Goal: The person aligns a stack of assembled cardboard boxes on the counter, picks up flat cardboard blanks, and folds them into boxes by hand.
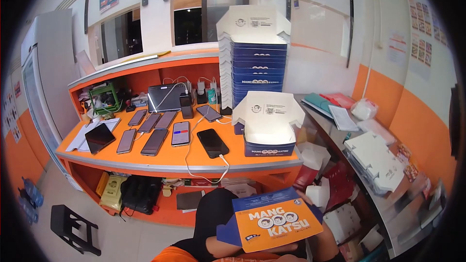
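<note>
While the orange-and-blue MANG KATSU carton lies tilted above the seated person's lap, the right hand touches its upper right edge; the left forearm runs underneath, the left hand mostly hidden. How tightly either hand closes, I cannot tell. Beyond, an opened carton stands on the orange desk, before a tall carton stack, with smartphones and a laptop to the left.

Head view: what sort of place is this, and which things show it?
Probably a takeaway food shop: stacked Mang Katsu boxes, phones on an orange counter, and an apparent fridge.
</note>
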`<act>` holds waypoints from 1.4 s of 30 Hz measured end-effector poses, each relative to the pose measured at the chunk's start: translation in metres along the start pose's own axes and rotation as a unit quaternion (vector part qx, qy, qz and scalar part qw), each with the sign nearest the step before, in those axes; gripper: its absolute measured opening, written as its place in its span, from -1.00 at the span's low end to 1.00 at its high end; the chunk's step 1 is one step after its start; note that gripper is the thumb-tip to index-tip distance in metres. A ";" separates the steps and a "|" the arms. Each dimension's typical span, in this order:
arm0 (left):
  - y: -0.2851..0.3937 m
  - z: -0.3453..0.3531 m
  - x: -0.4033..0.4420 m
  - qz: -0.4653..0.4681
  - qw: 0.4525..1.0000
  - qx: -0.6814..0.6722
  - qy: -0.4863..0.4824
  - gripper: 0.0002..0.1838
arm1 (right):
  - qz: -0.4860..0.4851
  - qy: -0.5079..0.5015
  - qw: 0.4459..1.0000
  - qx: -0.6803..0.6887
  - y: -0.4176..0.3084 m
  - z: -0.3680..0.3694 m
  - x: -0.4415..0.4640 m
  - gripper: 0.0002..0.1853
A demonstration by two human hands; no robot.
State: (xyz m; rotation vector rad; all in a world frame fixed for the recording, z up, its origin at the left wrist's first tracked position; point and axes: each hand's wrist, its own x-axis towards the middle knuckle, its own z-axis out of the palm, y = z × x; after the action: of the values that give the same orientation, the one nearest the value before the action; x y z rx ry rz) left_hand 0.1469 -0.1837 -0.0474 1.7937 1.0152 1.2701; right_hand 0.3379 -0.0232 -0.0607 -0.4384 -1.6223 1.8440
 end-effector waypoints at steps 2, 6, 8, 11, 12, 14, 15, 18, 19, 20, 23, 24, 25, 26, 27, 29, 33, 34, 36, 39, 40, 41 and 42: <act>0.012 -0.007 0.001 0.029 0.988 0.008 -0.153 -0.74 | -0.049 -0.016 0.992 -0.113 0.028 -0.013 -0.013 -0.25; 0.074 -0.084 0.018 0.229 0.793 -0.101 -0.555 -0.74 | -0.269 0.101 0.809 -0.513 0.052 -0.067 -0.006 -0.37; 0.119 -0.136 0.014 0.211 0.849 -0.195 -0.444 -0.72 | -0.264 0.148 0.820 -0.486 0.010 -0.083 0.005 -0.40; 0.108 -0.198 0.043 -0.017 0.989 -0.138 -0.041 -0.58 | -0.220 0.186 0.891 -0.351 -0.083 -0.079 0.058 -0.46; 0.093 -0.214 0.070 0.054 0.990 0.072 0.108 -0.55 | -0.211 0.164 0.903 -0.337 -0.112 -0.069 0.077 -0.47; 0.044 -0.244 0.105 0.030 0.934 0.314 0.168 -0.36 | -0.186 0.109 0.922 -0.321 -0.154 -0.045 0.115 -0.51; 0.026 -0.250 0.115 0.023 0.896 0.411 0.166 -0.27 | -0.174 0.082 0.927 -0.322 -0.169 -0.032 0.133 -0.53; -0.008 -0.250 0.130 -0.032 0.902 0.417 0.105 -0.12 | -0.128 0.022 0.928 -0.349 -0.188 -0.001 0.190 -0.58; -0.010 -0.248 0.133 -0.041 0.908 0.403 0.105 -0.12 | -0.109 0.013 0.925 -0.363 -0.187 0.008 0.208 -0.59; -0.008 -0.245 0.135 -0.044 0.908 0.403 0.107 -0.15 | -0.089 0.020 0.919 -0.384 -0.187 0.015 0.223 -0.61; 0.011 -0.233 0.132 -0.036 0.903 0.411 0.116 -0.34 | -0.071 0.082 0.846 -0.523 -0.170 0.008 0.267 -0.61; 0.017 -0.229 0.129 -0.010 0.893 0.432 0.130 -0.38 | -0.119 0.075 0.797 -0.588 -0.158 -0.008 0.283 -0.61; 0.021 -0.225 0.127 0.017 0.881 0.450 0.145 -0.41 | -0.165 0.067 0.740 -0.649 -0.156 -0.012 0.289 -0.62; 0.022 -0.222 0.125 0.043 0.868 0.467 0.161 -0.45 | -0.155 0.060 0.739 -0.653 -0.155 -0.019 0.291 -0.62; 0.020 -0.221 0.124 0.088 0.847 0.491 0.181 -0.51 | -0.145 0.051 0.739 -0.657 -0.155 -0.020 0.291 -0.62; 0.017 -0.217 0.123 0.114 0.854 0.463 0.208 -0.49 | -0.126 0.039 0.733 -0.668 -0.155 -0.022 0.293 -0.62; 0.014 -0.201 0.120 0.110 0.873 0.403 0.250 -0.55 | -0.079 0.027 0.703 -0.707 -0.157 -0.029 0.305 -0.62; 0.010 -0.197 0.121 0.112 0.872 0.392 0.271 -0.57 | -0.062 0.024 0.692 -0.719 -0.158 -0.030 0.307 -0.62; 0.000 -0.192 0.126 0.116 0.867 0.367 0.317 -0.62 | -0.056 0.005 0.666 -0.744 -0.165 -0.029 0.307 -0.59; -0.010 -0.191 0.130 0.133 0.840 0.396 0.346 -0.62 | -0.032 -0.004 0.632 -0.774 -0.168 -0.024 0.305 -0.59; -0.011 -0.188 0.129 0.122 0.852 0.381 0.337 -0.63 | -0.026 -0.002 0.621 -0.784 -0.170 -0.021 0.306 -0.59; -0.011 -0.188 0.128 0.115 0.861 0.370 0.330 -0.65 | -0.059 0.063 0.604 -0.793 -0.169 -0.016 0.305 -0.62; -0.007 -0.190 0.128 0.108 0.868 0.360 0.323 -0.66 | -0.093 0.128 0.585 -0.795 -0.168 -0.003 0.293 -0.64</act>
State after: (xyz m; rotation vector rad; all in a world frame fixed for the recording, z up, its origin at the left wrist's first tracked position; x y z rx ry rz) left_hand -0.0097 -0.0468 0.0490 2.0941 1.9009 1.8691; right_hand 0.1630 0.1759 0.1481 -1.0698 -2.5003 -0.3661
